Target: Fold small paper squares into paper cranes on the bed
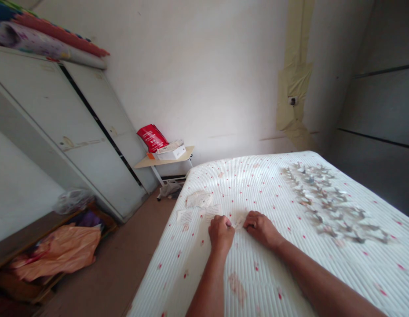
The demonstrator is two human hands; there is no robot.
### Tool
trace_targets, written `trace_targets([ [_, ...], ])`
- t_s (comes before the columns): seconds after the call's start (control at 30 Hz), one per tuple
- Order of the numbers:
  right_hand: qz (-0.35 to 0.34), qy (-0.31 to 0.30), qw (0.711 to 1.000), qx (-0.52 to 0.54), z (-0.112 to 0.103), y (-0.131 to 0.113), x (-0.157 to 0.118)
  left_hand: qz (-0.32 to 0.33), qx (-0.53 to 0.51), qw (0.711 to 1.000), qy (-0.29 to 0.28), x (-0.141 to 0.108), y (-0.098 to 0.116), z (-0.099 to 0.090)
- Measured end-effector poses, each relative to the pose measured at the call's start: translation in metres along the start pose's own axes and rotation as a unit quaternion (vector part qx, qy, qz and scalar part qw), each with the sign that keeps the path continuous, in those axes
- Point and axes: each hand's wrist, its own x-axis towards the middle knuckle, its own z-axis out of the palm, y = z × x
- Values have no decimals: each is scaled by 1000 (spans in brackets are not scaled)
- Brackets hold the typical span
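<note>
My left hand (220, 233) and my right hand (260, 229) rest side by side on a white mattress (257, 187) with small red dots. Between my fingertips is a small piece of pale paper (239, 221), pinched by both hands and partly hidden by my fingers. Just left of my left hand lie several printed paper slips (199, 199), flat on the mattress. Farther right, a large spread of small folded paper shapes (326, 200) covers the far side of the mattress, out of reach of neither hand's fingers.
A small table (165, 160) beyond the mattress holds a red bag (152, 138) and a white box (171, 152). A pale metal wardrobe (89, 132) stands at left. Brown floor (115, 273) runs along the mattress's left edge, with an orange plastic bag (57, 253) beyond it.
</note>
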Motion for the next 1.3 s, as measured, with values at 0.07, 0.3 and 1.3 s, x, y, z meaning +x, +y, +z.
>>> trace_targets([
  [0.07, 0, -3, 1000, 0, 0, 0, 0, 0, -1, 1000, -4, 1, -1, 0],
  [0.3, -5, -6, 1000, 3, -3, -3, 0, 4, -16, 1000, -7, 0, -3, 0],
  [1.3, 10, -11, 1000, -3, -5, -6, 1, -1, 11, 1000, -22, -4, 2, -5],
])
